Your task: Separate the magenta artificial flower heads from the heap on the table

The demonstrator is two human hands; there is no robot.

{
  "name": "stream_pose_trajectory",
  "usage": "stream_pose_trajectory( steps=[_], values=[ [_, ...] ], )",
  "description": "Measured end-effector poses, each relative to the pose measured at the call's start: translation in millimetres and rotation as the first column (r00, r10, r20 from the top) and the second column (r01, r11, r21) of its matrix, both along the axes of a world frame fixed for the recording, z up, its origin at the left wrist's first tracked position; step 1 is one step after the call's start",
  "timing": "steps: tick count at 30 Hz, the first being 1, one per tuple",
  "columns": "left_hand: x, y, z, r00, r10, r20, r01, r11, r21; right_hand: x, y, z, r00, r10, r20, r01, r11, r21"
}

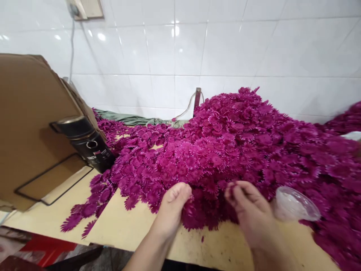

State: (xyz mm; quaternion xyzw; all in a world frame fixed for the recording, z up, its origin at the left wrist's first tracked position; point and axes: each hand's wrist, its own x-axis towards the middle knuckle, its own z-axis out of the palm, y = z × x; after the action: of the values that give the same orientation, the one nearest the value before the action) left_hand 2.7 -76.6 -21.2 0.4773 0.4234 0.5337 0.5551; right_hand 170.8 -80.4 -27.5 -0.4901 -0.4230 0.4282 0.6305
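Note:
A large heap of magenta artificial flower heads (214, 150) covers much of the pale yellow table (124, 222). At the heap's front edge, my left hand (175, 203) is closed around magenta flower pieces, which show beside its fingers. My right hand (248, 207) is a little to the right, its fingers pinched together over a small dark magenta piece, partly blurred. The two hands are apart. Just right of my right hand, a clear plastic cup (295, 205) lies tilted against the flowers, with something whitish inside.
On the left, a black vacuum flask (87, 143) leans beside a large cardboard box (36, 124) and a black wire frame (53, 182). Loose flowers (87, 207) lie near the flask. Behind stands a white tiled wall (158, 52) with a socket (87, 8); green cloth (126, 117) lies along it.

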Motion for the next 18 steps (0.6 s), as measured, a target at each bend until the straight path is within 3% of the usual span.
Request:
stream_pose_trajectory(
  steps=[1, 3, 7, 9, 12, 15, 18],
  values=[
    [-6.9, 1.6, 1.5, 0.997, 0.063, -0.051, -0.061, 0.997, 0.043, 6.9, 4.1, 0.2, 0.992, -0.122, 0.034, 0.122, 0.992, 0.017],
    [-21.4, 4.7, 3.2, 0.953, 0.197, -0.231, -0.158, 0.972, 0.176, 16.7, 11.0, 1.2, 0.944, -0.213, 0.252, 0.203, 0.977, 0.067],
    [-39.1, 7.5, -4.5, 0.695, 0.374, -0.614, -0.136, 0.907, 0.398, 15.1, 17.8, -1.0, 0.724, -0.223, 0.653, 0.159, 0.975, 0.158],
    [-38.7, 6.1, -12.2, 0.585, 0.330, -0.741, -0.045, 0.925, 0.376, 7.3, 17.8, -4.6, 0.662, -0.163, 0.731, 0.144, 0.986, 0.090],
    [-29.4, 3.7, -22.3, 0.502, 0.188, -0.844, 0.136, 0.947, 0.292, -9.7, 12.9, -9.5, 0.621, 0.043, 0.783, 0.040, 0.995, -0.086],
    [-17.8, 5.3, -27.0, 0.481, 0.133, -0.866, 0.218, 0.939, 0.266, -30.3, 5.2, -12.5, 0.509, 0.213, 0.834, -0.071, 0.976, -0.206],
    [-11.4, 9.4, -28.1, 0.512, 0.139, -0.848, 0.233, 0.927, 0.293, -44.9, 1.7, -16.1, 0.344, 0.275, 0.898, -0.140, 0.961, -0.240]
  ],
)
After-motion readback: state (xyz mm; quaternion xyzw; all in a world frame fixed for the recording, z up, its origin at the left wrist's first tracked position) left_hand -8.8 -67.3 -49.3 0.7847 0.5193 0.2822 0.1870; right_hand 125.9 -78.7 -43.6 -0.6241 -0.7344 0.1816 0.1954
